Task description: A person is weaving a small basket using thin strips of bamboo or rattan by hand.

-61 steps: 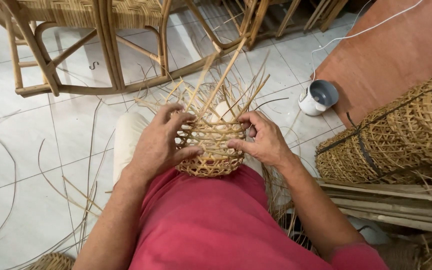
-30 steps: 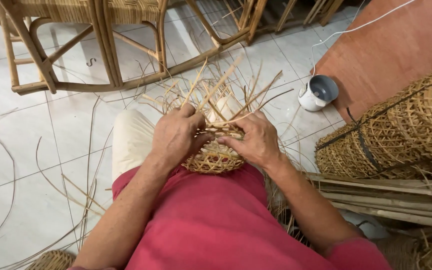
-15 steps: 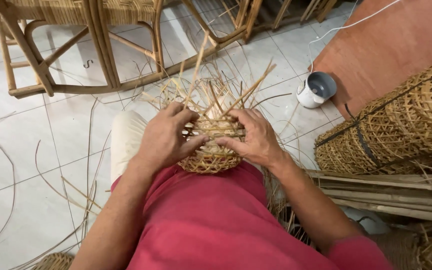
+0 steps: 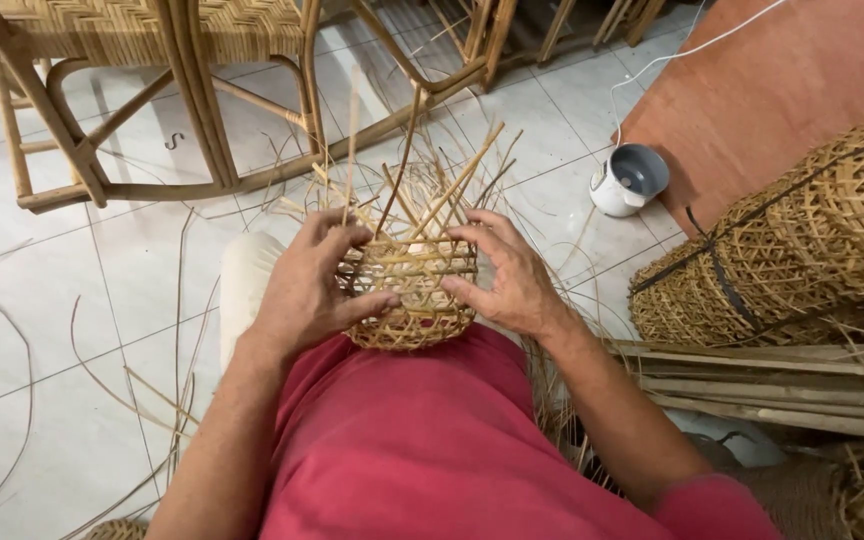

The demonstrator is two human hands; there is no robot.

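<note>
**Half-woven basket cradled between both hands at the lap**

The tiled floor [image 4: 42, 330] takes up most of the view, littered with loose cane strands. At the top stands a rattan chair [image 4: 162, 60] with a woven seat, and to the right lies a bundled stack of finished open-weave baskets [image 4: 802, 240], tied with a dark strap and resting against a pile of split bamboo slats [image 4: 772, 385]. A reddish board [image 4: 782, 80] leans behind them, with a small white cup [image 4: 629, 180] on the floor just beside it.

Closer in, the person's red shirt [image 4: 432, 450] fills the lower middle. Directly ahead of it, on the knees, sits the small unfinished basket [image 4: 410, 290]. Its rounded base points toward the person's body and its open mouth faces away, so the long axis runs forward and slightly upward, with the free upright stakes [image 4: 422, 190] fanning out beyond the rim.

The left hand [image 4: 317, 285] wraps the basket's left wall, thumb pressed along the lower weave and fingers curled over the rim. The right hand [image 4: 507, 275] clasps the right wall, fingers half spread across the top edge. Both hands touch the basket and stand about equally near, one to each side.
</note>
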